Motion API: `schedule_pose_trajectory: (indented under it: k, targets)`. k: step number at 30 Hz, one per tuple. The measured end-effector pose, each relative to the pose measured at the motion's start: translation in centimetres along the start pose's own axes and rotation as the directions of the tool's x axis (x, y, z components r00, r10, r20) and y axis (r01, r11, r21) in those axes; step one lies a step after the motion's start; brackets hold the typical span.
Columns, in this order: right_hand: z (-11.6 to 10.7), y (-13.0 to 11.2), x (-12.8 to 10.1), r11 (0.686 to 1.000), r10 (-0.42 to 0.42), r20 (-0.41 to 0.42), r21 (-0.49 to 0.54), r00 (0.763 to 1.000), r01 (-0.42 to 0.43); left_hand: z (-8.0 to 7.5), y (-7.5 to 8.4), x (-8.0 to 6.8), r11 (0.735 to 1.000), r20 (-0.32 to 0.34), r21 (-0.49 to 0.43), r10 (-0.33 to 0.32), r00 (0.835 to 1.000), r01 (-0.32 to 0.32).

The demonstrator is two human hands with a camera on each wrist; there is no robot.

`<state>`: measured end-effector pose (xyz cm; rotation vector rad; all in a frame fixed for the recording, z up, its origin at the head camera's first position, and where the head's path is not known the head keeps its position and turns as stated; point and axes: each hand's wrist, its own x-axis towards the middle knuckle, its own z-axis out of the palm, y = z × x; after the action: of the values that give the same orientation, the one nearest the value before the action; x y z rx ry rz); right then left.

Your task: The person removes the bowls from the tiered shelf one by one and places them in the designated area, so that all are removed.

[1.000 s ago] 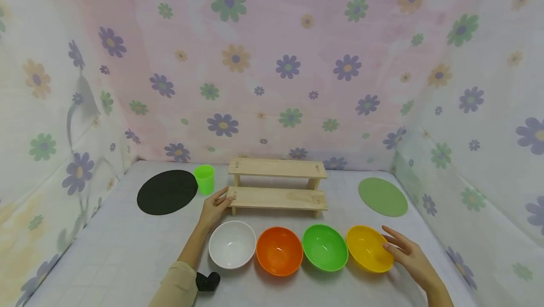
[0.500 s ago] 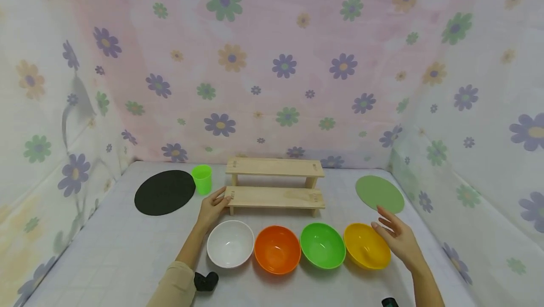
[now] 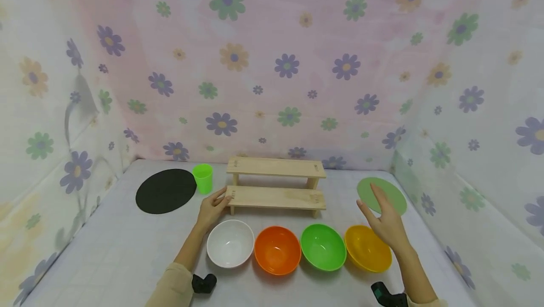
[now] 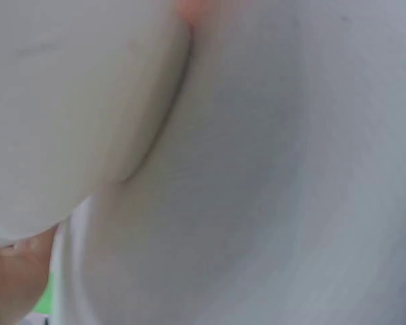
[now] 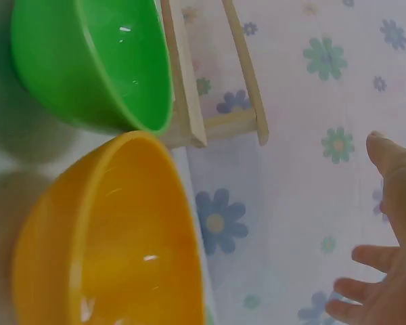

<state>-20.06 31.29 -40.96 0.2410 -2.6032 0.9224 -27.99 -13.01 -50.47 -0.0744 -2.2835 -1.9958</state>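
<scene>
Likely light, rigid, smooth plastic: grip yellow bowl (image 3: 368, 248) at its rim. Right hand (image 3: 384, 222) hovers spread; left hand (image 3: 214, 208) rests flat against wooden shelf (image 3: 276, 197).

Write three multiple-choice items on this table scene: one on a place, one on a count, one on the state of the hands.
1. Where does the green cup stand?
A. Inside the white bowl
B. Beside the black mat, left of the wooden shelf
C. On the shelf's top step

2. How many bowls stand in the front row?
A. Two
B. Four
C. Six

3. What is the right hand doing?
A. Hanging open, holding nothing
B. Gripping the green cup
C. Lifting the orange bowl

Answers:
1. B: the cup stands between the black mat and the wooden shelf.
2. B: the white bowl, orange bowl, green bowl and yellow bowl form the row.
3. A: its fingers are spread above the yellow bowl, while the left hand rests against the shelf's lower step.
</scene>
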Motion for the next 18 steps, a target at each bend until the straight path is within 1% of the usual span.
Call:
schedule_pose_trajectory:
  k: [2, 3, 4, 5, 6, 8, 10, 11, 12, 13, 14, 16, 18]
  targets:
    - [0.0, -0.3, 0.8, 0.998, -0.031, -0.03, -0.061, 0.999, 0.029, -0.4, 0.5, -0.2, 0.992, -0.029, 0.115, 0.055, 0.998, -0.051]
    - [0.1, -0.4, 1.2, 0.995, -0.051, -0.051, -0.091, 0.997, 0.046, -0.7, 0.9, -0.3, 0.979, -0.059, 0.187, 0.093, 0.994, -0.081]
    - [0.1, -0.6, 1.6, 0.991, -0.07, -0.073, -0.116, 0.995, 0.062, -1.1, 1.3, -0.3, 0.962, -0.097, 0.248, 0.143, 0.985, -0.115]
    - [0.1, -0.9, 1.9, 0.988, -0.087, -0.094, -0.138, 0.992, 0.073, -1.5, 1.9, -0.4, 0.942, -0.138, 0.301, 0.2, 0.97, -0.152]
    - [0.0, -1.0, 2.2, 0.984, -0.1, -0.113, -0.158, 0.989, 0.082, -2.0, 2.4, -0.4, 0.914, -0.185, 0.36, 0.268, 0.946, -0.188]
    - [-0.1, -1.3, 2.7, 0.974, -0.134, -0.151, -0.205, 0.979, 0.102, -2.9, 3.5, -0.2, 0.855, -0.263, 0.449, 0.405, 0.876, -0.26]
    - [-0.2, -1.6, 3.2, 0.962, -0.153, -0.184, -0.252, 0.971, 0.104, -3.7, 4.8, -0.1, 0.796, -0.302, 0.523, 0.507, 0.807, -0.305]
    - [-0.3, -1.7, 3.4, 0.957, -0.158, -0.196, -0.271, 0.968, 0.101, -4.1, 5.4, 0.0, 0.764, -0.3, 0.563, 0.545, 0.783, -0.316]
    - [-0.4, -1.9, 3.7, 0.953, -0.159, -0.205, -0.288, 0.966, 0.095, -4.6, 6.1, 0.0, 0.734, -0.289, 0.602, 0.567, 0.771, -0.314]
    - [-0.4, -2.1, 3.9, 0.947, -0.158, -0.211, -0.31, 0.965, 0.087, -5.0, 6.9, 0.1, 0.707, -0.274, 0.641, 0.574, 0.772, -0.299]
    - [-0.5, -2.2, 4.0, 0.941, -0.153, -0.21, -0.33, 0.966, 0.077, -5.4, 7.6, 0.1, 0.676, -0.25, 0.684, 0.572, 0.781, -0.275]
    - [-0.6, -2.6, 4.3, 0.93, -0.138, -0.199, -0.363, 0.97, 0.058, -6.3, 8.9, 0.2, 0.607, -0.189, 0.76, 0.549, 0.814, -0.233]
    - [-0.7, -3.0, 4.6, 0.917, -0.131, -0.188, -0.396, 0.973, 0.047, -7.0, 10.2, 0.2, 0.542, -0.131, 0.816, 0.508, 0.851, -0.198]
